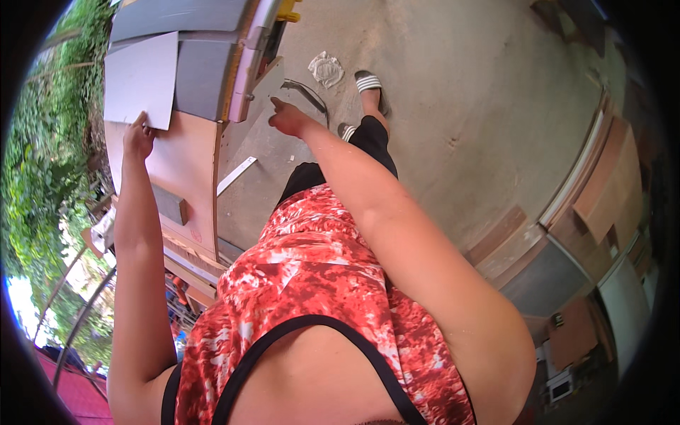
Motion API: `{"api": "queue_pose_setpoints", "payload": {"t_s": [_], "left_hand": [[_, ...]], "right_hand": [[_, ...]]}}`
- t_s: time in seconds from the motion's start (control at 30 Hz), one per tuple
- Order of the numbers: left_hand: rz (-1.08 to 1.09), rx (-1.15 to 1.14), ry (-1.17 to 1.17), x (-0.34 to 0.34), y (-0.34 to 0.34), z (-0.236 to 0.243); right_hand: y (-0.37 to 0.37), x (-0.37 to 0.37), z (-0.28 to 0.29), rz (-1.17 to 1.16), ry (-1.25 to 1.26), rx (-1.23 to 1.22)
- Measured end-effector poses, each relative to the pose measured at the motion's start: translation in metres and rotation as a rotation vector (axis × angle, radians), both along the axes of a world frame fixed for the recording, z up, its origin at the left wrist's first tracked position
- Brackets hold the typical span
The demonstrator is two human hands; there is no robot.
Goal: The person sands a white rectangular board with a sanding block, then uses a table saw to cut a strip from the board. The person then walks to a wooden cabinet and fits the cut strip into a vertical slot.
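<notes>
My left hand (pixel 139 139) grips the near edge of a thin white rectangular board (pixel 142 78), thumb on top and the fingers partly hidden. The board lies over a dark grey machine table (pixel 205 78) and the pale wooden worktop (pixel 188 145) beside it. My right hand (pixel 289 119) hangs to the right of the table's edge with one finger stretched out and the others loosely bent. Nothing shows in it. Closest to it are a pink-and-yellow rail (pixel 244 78) along the table's side and a dark curved cable or strap (pixel 308 91) lower down.
A grey block (pixel 170 204) rests on the worktop. Below lie a white strip (pixel 237 176) and a crumpled pale cloth (pixel 326 69) on the concrete floor. Wooden boards (pixel 609 184) lean at the right; green plants (pixel 49 142) grow on the left. My feet wear striped sandals (pixel 368 82).
</notes>
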State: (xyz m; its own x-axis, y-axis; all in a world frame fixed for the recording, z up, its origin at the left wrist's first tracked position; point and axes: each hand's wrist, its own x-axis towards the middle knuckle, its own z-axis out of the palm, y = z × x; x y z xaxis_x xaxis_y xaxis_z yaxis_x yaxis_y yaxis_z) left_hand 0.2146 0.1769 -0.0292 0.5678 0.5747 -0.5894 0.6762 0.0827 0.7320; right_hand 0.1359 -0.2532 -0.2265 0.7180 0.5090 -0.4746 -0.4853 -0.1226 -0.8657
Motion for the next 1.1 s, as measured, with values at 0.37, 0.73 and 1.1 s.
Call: {"api": "queue_pose_setpoints", "payload": {"t_s": [0.37, 0.73, 1.1], "left_hand": [[-0.028, 0.093, -0.147, 0.002, -0.073, 0.008], [0.02, 0.304, 0.119, -0.025, -0.098, 0.029], [0.049, 0.88, -0.002, 0.104, 0.002, 0.073]], "right_hand": [[0.061, 0.073, -0.052, -0.495, 0.158, 0.436], [-0.258, -0.045, -0.057, -0.069, 0.083, -0.699], [-0.456, -0.062, 0.083, -0.029, 0.35, -1.186]]}}
